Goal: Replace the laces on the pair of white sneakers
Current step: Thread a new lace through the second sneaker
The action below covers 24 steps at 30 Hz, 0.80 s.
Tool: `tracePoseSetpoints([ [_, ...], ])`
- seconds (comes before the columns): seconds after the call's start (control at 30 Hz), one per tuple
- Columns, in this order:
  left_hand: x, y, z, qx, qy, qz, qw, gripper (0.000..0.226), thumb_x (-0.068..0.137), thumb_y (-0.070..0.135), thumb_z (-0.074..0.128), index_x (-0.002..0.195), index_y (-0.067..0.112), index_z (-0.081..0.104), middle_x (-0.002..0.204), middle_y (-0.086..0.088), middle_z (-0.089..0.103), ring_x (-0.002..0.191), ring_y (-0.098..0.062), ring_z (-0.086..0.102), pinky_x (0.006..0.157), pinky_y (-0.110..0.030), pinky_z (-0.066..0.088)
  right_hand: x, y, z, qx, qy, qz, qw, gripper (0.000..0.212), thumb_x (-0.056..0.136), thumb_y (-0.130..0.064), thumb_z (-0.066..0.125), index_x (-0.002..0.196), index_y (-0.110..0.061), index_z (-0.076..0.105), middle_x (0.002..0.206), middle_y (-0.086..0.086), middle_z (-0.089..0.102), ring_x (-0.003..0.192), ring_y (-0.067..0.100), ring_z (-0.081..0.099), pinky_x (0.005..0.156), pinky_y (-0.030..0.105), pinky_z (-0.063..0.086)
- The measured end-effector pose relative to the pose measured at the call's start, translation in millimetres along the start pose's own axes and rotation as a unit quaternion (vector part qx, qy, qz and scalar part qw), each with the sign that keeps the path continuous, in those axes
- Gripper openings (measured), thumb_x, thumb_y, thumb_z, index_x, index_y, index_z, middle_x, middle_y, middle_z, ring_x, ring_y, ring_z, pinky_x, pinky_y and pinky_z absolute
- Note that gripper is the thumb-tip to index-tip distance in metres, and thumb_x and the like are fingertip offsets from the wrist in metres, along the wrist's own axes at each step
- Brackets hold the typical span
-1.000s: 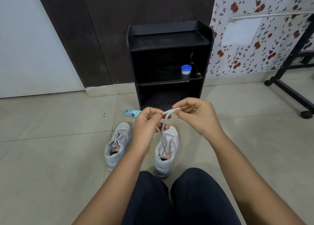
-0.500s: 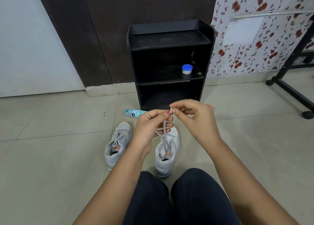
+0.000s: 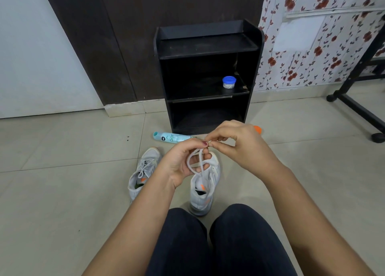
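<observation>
Left hand [image 3: 180,163] and right hand [image 3: 239,145] both pinch the thin white cord lace [image 3: 200,161]; it's looped and hangs limp into the nearer white mesh sneaker [image 3: 203,195].

White lace [image 3: 200,161]. Pale grey-white on the left sneaker [image 3: 143,171] and the right sneaker [image 3: 203,194], with orange marks at the tongues. Dark red polish on a nail of the left hand [image 3: 179,163]. Black shelf unit [image 3: 208,46]; blue-lidded jar [image 3: 229,82]. Pale teal spray can [image 3: 173,137]. White wallpaper [image 3: 312,52] patterned with red flowers on dark vines. Dark brown door panel [image 3: 125,36]. Beige floor tiles [image 3: 62,192]. Navy trousers [image 3: 229,244].
</observation>
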<state>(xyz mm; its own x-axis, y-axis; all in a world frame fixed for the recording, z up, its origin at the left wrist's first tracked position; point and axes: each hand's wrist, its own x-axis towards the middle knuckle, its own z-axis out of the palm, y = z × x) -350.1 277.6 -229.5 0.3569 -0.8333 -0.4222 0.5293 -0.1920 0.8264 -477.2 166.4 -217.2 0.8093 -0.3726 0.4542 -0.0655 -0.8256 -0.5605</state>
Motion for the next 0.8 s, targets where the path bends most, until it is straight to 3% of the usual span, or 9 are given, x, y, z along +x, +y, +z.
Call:
tracePoseSetpoints([
  [0.13,-0.9,0.5,-0.2,0.021,-0.002,0.025,0.999,0.001,0.074,0.012,0.07,0.075,0.012,0.069,0.07,-0.003,0.066,0.067,-0.015,0.068,0.081,-0.038,0.053,2.1,-0.4,-4.5,0.007,0.002,0.014,1.0,0.012,0.082,-0.014,0.074,0.092,-0.018,0.075,0.085,-0.006,0.067,0.081,0.009,0.06,0.074,0.037,0.054],
  [0.27,0.7,2.3,5.6,0.014,0.033,0.079,0.996,0.005,0.083,0.011,0.066,0.085,0.008,0.068,0.071,-0.005,0.066,0.07,-0.017,0.07,0.077,-0.034,0.054,-4.7,3.5,12.1,0.115,0.115,0.031,0.986,0.022,0.083,-0.012,0.072,0.104,-0.02,0.073,0.086,-0.007,0.067,0.085,0.011,0.062,0.079,0.03,0.052],
  [0.37,1.7,2.1,9.7,0.011,0.053,0.099,0.994,0.008,0.083,0.012,0.066,0.088,0.006,0.069,0.074,-0.007,0.067,0.075,-0.02,0.071,0.079,-0.036,0.054,-10.3,8.0,27.9,0.07,0.158,0.037,0.984,0.026,0.089,-0.019,0.064,0.113,-0.023,0.07,0.091,-0.007,0.063,0.09,0.012,0.057,0.08,0.023,0.047],
  [0.53,3.8,0.3,11.8,0.001,0.069,0.118,0.991,0.007,0.082,0.01,0.066,0.075,0.009,0.067,0.068,-0.005,0.066,0.066,-0.016,0.069,0.074,-0.032,0.055,-12.1,11.1,35.8,-0.022,0.156,0.013,0.987,0.033,0.093,-0.026,0.052,0.123,-0.022,0.065,0.091,-0.007,0.057,0.092,0.009,0.045,0.082,0.01,0.037],
  [0.63,4.4,0.1,10.6,-0.003,0.065,0.114,0.991,0.009,0.083,0.009,0.066,0.074,0.009,0.067,0.065,-0.005,0.065,0.063,-0.015,0.067,0.075,-0.033,0.054,-12.5,7.9,36.8,0.098,0.133,0.077,0.983,0.029,0.092,-0.026,0.059,0.121,-0.026,0.065,0.096,-0.009,0.058,0.099,0.009,0.05,0.087,0.01,0.036],
  [0.67,5.0,-0.4,9.7,-0.001,0.062,0.112,0.992,0.01,0.084,0.009,0.065,0.074,0.008,0.067,0.063,-0.005,0.064,0.063,-0.015,0.066,0.076,-0.033,0.053,-11.8,4.1,36.2,0.192,0.125,0.116,0.966,0.027,0.091,-0.023,0.062,0.118,-0.025,0.067,0.098,-0.008,0.059,0.1,0.009,0.054,0.088,0.012,0.039],
  [0.73,7.5,-1.1,8.1,0.004,0.055,0.097,0.994,0.009,0.085,0.01,0.065,0.077,0.007,0.067,0.064,-0.004,0.065,0.063,-0.014,0.066,0.077,-0.033,0.054,-10.2,-2.0,37.4,0.386,0.12,0.196,0.893,0.023,0.088,-0.014,0.065,0.11,-0.016,0.071,0.1,-0.002,0.067,0.099,0.009,0.063,0.085,0.017,0.047],
  [0.8,9.8,-1.3,7.6,0.005,0.043,0.073,0.996,0.008,0.085,0.014,0.066,0.079,0.008,0.067,0.067,-0.003,0.067,0.062,-0.014,0.067,0.078,-0.033,0.054,-9.2,-4.1,43.3,0.471,0.128,0.263,0.832,0.017,0.088,-0.012,0.064,0.103,-0.012,0.073,0.1,0.004,0.072,0.1,0.014,0.066,0.086,0.022,0.051],
])
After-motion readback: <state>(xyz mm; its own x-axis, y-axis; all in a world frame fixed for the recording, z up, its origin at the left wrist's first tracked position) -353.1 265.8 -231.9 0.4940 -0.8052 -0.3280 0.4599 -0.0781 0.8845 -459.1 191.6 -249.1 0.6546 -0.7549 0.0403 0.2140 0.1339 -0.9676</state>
